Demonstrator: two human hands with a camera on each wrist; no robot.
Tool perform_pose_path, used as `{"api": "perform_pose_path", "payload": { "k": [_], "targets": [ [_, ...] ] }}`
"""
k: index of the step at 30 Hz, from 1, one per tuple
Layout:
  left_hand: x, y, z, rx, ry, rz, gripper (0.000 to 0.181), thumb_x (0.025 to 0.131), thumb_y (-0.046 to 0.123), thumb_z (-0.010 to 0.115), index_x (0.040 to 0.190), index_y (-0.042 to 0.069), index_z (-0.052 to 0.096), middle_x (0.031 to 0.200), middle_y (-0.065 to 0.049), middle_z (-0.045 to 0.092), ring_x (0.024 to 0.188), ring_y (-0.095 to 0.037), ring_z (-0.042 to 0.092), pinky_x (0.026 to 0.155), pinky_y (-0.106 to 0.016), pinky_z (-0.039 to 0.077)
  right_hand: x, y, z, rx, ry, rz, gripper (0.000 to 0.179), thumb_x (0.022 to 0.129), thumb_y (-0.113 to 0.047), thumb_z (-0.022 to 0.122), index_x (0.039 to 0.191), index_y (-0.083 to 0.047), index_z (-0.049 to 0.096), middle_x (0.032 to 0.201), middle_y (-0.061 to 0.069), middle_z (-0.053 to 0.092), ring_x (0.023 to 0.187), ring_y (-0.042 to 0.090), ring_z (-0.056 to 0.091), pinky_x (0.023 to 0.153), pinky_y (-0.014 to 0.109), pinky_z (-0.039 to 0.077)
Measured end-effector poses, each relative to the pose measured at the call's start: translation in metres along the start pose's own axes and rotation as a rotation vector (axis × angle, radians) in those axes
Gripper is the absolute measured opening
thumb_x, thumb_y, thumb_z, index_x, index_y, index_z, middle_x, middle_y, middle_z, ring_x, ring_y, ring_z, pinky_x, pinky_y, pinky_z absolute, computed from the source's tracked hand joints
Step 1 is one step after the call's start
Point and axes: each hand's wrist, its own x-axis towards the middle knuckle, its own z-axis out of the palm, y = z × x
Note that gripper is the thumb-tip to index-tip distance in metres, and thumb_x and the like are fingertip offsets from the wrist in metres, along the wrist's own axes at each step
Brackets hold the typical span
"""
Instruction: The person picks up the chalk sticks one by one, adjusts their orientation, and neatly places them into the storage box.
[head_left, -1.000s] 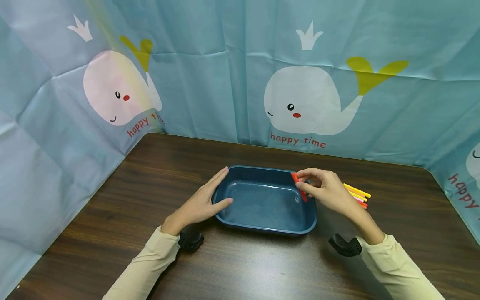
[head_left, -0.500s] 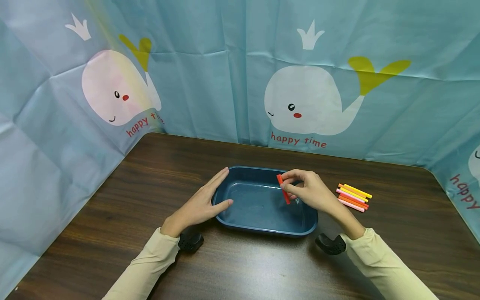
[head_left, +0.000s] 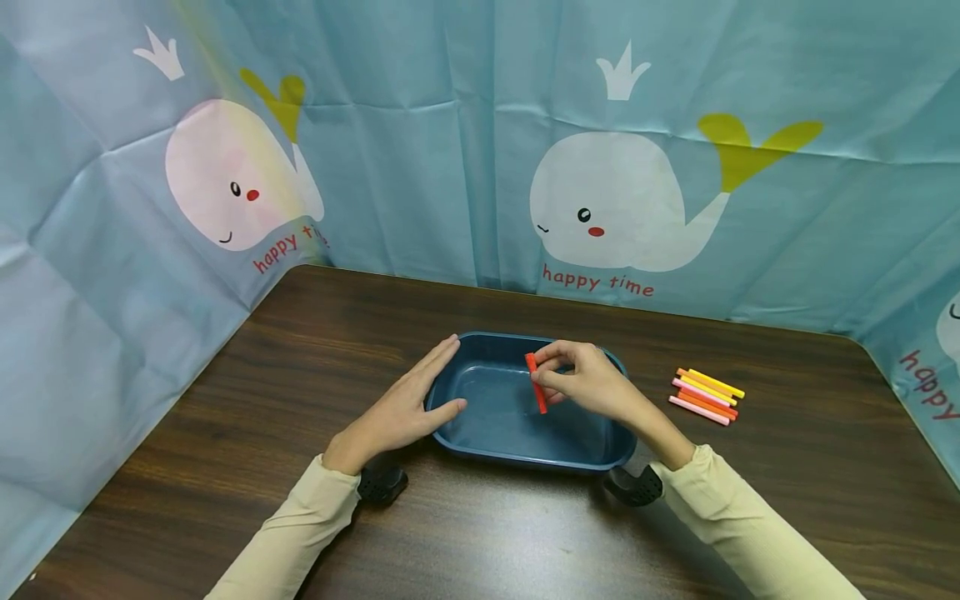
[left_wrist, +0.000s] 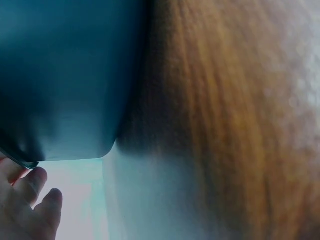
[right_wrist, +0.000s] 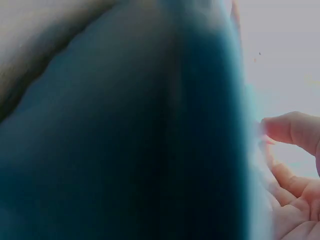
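Leftward across the tray, the right hand [head_left: 588, 379] has carried a slim, straight, bright red stick [head_left: 539, 397] from beside the right-hand rim, where it was a second ago, to near the middle of the tray. Thumb and fingertips pinch the stick near its middle, and it stands tilted, its upper end leaning slightly to the left. It is seen over the inside of the dark blue, glossy, rectangular tray with rounded corners [head_left: 480, 421]; whether its lower end touches the tray floor cannot be told.

The left hand [head_left: 405, 408] has kept its place at the tray's left end. Its fingers are stretched out along the outside of the rim, with the thumb reaching over the near part of it. In the left wrist view, fingertips show at the tray's edge.

To the right of the tray, well apart from it, a small group of slim straight sticks in yellow, orange, pink and red [head_left: 705, 397] lies side by side on the dark brown wood-grain table [head_left: 315, 358]. The right forearm, which hid part of this group a second ago, now leaves it in full view.

Both arms wear cream sleeves [head_left: 738, 521], with a black device [head_left: 381, 485] at each wrist. Behind the table hangs a light blue curtain [head_left: 405, 183] printed with white whales and the words "happy time".
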Motion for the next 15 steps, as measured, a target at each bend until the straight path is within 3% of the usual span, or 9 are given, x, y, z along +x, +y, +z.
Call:
{"api": "perform_pose_path", "payload": {
  "k": [15],
  "targets": [
    [0.0,0.0,0.0,0.027,0.014,0.002,0.08,0.098,0.036,0.061,0.161,0.018,0.015,0.168,0.006,0.008,0.155,-0.019,0.013,0.122,-0.053,0.024,0.007,-0.003,0.021,0.114,-0.058,0.099,0.035,0.097,-0.01,0.062,0.125,0.008,0.054,0.102,0.02,0.07,0.077,0.023,0.074,0.073,0.039,0.062]
  ]
}}
